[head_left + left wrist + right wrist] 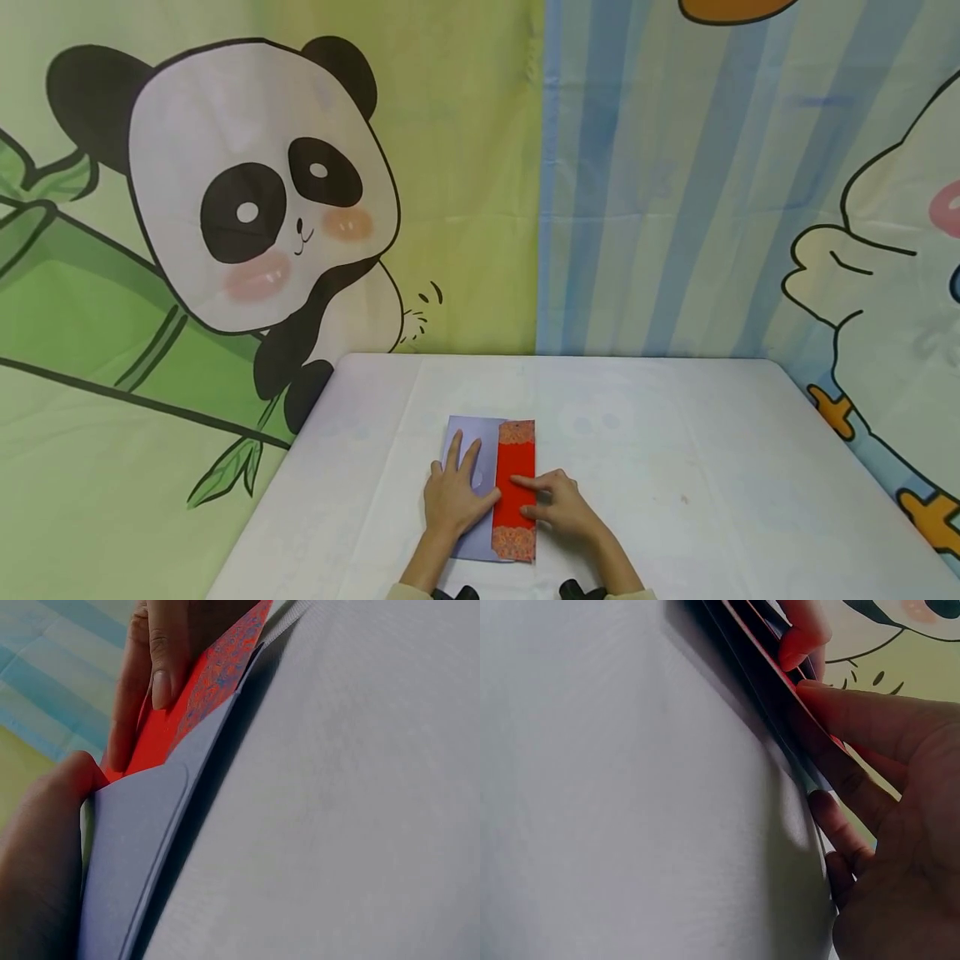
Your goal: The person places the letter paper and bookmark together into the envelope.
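Observation:
A lavender paper folder [480,543] lies on the white table, its long sides running away from me. Along its right side is a red card strip [516,454] with patterned bands at both ends. My left hand [456,497] rests spread on the lavender part, and its thumb reaches the strip's left edge. From the right, my right hand [558,504] holds the strip's outer edge, thumb and a finger on the red face. In the right wrist view, another finger of the right hand [915,817] goes under the raised red edge. The underside is mostly in shadow.
The white table [675,442] extends round the folder. Two dark objects [573,589] show at the near edge beside the sleeves. Behind the table hangs a cloth printed with a panda [262,192] and blue stripes.

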Motion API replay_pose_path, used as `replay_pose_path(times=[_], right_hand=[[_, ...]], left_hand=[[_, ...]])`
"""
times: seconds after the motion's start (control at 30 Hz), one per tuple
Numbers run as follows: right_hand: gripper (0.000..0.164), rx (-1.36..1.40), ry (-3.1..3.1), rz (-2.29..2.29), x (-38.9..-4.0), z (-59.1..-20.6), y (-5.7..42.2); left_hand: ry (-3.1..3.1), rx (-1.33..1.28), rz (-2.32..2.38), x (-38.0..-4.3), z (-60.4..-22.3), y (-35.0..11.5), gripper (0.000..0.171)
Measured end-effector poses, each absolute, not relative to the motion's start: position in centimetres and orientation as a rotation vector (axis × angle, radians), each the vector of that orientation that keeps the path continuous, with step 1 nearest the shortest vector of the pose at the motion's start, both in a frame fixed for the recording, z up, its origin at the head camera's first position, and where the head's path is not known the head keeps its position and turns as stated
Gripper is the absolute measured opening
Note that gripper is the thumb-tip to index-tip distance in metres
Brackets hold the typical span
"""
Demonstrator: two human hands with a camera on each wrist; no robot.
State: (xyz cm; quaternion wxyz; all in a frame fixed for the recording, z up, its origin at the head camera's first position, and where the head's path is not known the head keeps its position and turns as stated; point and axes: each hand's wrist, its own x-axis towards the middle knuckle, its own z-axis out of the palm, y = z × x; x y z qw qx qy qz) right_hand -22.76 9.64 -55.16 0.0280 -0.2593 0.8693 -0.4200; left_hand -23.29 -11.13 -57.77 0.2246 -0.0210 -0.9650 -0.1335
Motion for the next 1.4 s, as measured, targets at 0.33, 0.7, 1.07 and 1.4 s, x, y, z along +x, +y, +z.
replay_pose_path(times=[0.33,0.7,1.07,1.4], right_hand=[[0.041,-0.768,2.726,-1.267,-22.7,-55.2,9.2],[0.048,-0.788,2.915,-1.252,-22.3,-55.8,8.1],[0.082,-0.867,3.034,-1.096,-22.6,-56.1,8.5],[0.085,-0.910,2.944,-1.067,-22.9,-56.2,8.6]], left_hand=[[-2.636,-0.054,-0.416,-23.1,-57.8,-11.1,0.078],[-2.621,-0.059,-0.397,-23.2,-57.8,-11.2,0.078],[-2.658,-0.057,-0.397,-23.1,-57.8,-11.2,0.076],[-2.628,-0.070,-0.390,-23.1,-57.4,-11.2,0.077]])
